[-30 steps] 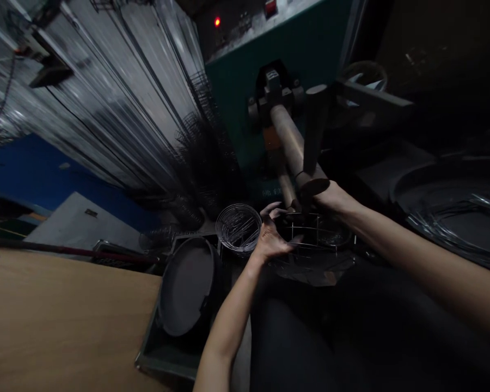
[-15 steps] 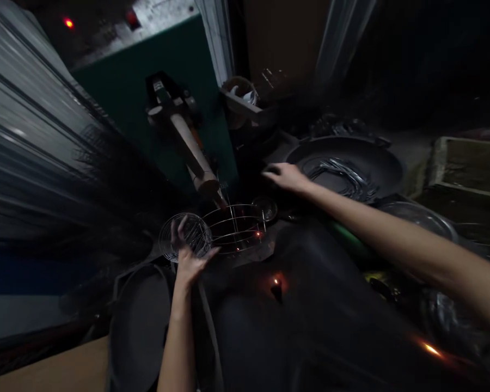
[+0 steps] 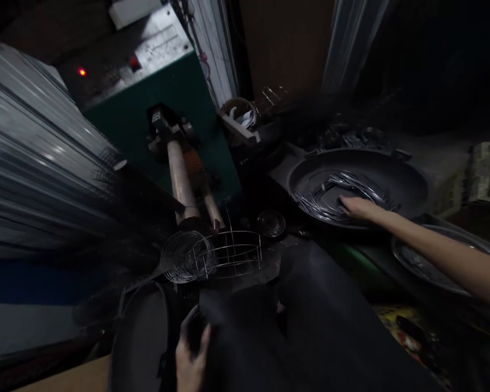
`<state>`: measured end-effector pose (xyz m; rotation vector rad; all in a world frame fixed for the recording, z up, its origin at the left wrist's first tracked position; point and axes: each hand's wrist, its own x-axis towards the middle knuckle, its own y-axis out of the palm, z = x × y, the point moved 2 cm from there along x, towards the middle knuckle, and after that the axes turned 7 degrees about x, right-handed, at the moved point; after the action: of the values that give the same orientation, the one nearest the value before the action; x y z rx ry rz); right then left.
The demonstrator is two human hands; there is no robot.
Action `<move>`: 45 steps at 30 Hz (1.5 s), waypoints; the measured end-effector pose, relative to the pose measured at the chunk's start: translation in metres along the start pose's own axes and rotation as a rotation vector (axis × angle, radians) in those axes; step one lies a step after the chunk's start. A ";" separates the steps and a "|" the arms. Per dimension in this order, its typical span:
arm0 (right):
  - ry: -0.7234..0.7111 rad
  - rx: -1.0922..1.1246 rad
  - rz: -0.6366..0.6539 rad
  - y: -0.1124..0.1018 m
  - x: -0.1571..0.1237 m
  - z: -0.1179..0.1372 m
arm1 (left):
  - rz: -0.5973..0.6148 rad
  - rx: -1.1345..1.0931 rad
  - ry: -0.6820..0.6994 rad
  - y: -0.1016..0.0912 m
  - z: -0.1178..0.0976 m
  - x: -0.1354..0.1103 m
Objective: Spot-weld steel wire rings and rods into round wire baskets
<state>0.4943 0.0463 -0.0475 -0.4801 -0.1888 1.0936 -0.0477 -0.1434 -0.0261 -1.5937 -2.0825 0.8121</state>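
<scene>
My right hand [image 3: 357, 208] is over a large dark pan [image 3: 408, 179], at the bundle of thin metal wire rings [image 3: 351, 182] lying in it. Its fingertips are dark and blurred, so their grip does not show. Low in the view, my left hand [image 3: 191, 354] is held near my dark-covered lap, thumb and fingers apart and nothing seen between them. Ahead of it, a curved wire frame [image 3: 239, 247] stands beside a stack of round wire pieces [image 3: 185, 256], under the arms of a green machine [image 3: 155, 92].
The machine's thick rods [image 3: 182, 179] jut toward me above the wire frame. An oval dark pan [image 3: 142, 337] is at lower left, and a small round dish [image 3: 270, 224] sits right of the frame. Another shallow round container [image 3: 424, 272] lies under my right forearm. Corrugated metal [image 3: 36, 147] lines the left.
My right hand has moved right, onto the wire rings in the pan. My left hand has drawn back from the round wire stack toward my lap. The orange sparks are gone.
</scene>
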 end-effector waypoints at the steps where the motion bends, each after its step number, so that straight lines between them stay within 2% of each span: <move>1: 0.001 0.080 -0.034 -0.002 -0.003 0.011 | 0.098 -0.003 0.070 0.012 -0.027 0.003; 4: 0.036 0.312 -0.104 -0.008 -0.021 0.055 | 0.416 -0.082 0.391 0.065 -0.118 0.004; 6: 0.039 0.458 -0.101 -0.008 -0.041 0.093 | 0.473 -0.153 0.569 0.107 -0.177 0.004; 9: 0.038 0.728 -0.011 -0.002 -0.076 0.149 | 0.542 -0.285 0.632 0.161 -0.239 0.007; 11: 0.069 0.943 0.099 0.003 -0.098 0.173 | 0.681 -0.429 0.573 0.182 -0.259 0.010; 13: 0.053 0.935 0.172 0.007 -0.117 0.178 | 0.703 -0.633 0.436 0.188 -0.268 0.015; 15: -0.014 0.722 0.184 0.010 -0.135 0.162 | 0.637 -0.851 0.274 0.184 -0.271 0.024; 18: -0.172 0.380 0.287 0.021 -0.168 0.117 | 0.614 -1.052 0.066 0.179 -0.276 0.037; 21: -0.273 0.217 0.379 0.035 -0.197 0.085 | 0.674 -1.041 -0.010 0.179 -0.274 0.041; 23: -0.285 0.180 0.382 0.044 -0.206 0.082 | 0.671 -0.896 0.096 0.168 -0.262 0.039; 24: -0.288 0.162 0.375 0.048 -0.207 0.086 | 0.625 -0.776 0.190 0.155 -0.252 0.037; 25: -0.294 0.148 0.367 0.053 -0.206 0.091 | 0.554 -0.636 0.296 0.138 -0.238 0.035; 27: -0.308 0.140 0.338 0.062 -0.197 0.107 | 0.345 -0.350 0.488 0.089 -0.204 0.034; 28: -0.310 0.154 0.327 0.069 -0.190 0.117 | 0.270 -0.230 0.554 0.062 -0.185 0.036; 30: -0.319 0.231 0.331 0.085 -0.172 0.138 | 0.036 -0.085 0.587 0.013 -0.150 0.053; 32: -0.311 0.375 0.344 0.107 -0.154 0.163 | 0.023 0.067 0.626 -0.011 -0.127 0.080; 34: -0.234 0.574 0.388 0.134 -0.138 0.188 | 0.102 0.162 0.672 -0.008 -0.115 0.108; 36: -0.131 0.721 0.436 0.161 -0.128 0.208 | 0.132 0.132 0.701 0.011 -0.109 0.126; 37: -0.077 0.759 0.462 0.173 -0.126 0.216 | 0.106 0.078 0.703 0.021 -0.106 0.131; 39: -0.006 0.783 0.504 0.191 -0.126 0.225 | -0.006 -0.035 0.696 0.037 -0.098 0.132; 41: 0.024 0.782 0.542 0.203 -0.129 0.228 | -0.107 -0.077 0.697 0.044 -0.089 0.127; 45: -0.016 0.776 0.593 0.211 -0.137 0.228 | -0.147 -0.075 0.705 0.039 -0.081 0.119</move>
<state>0.1757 0.0671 0.0676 0.1945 0.3874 1.6336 -0.0013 -0.0048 0.0048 -1.4547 -1.6862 0.0835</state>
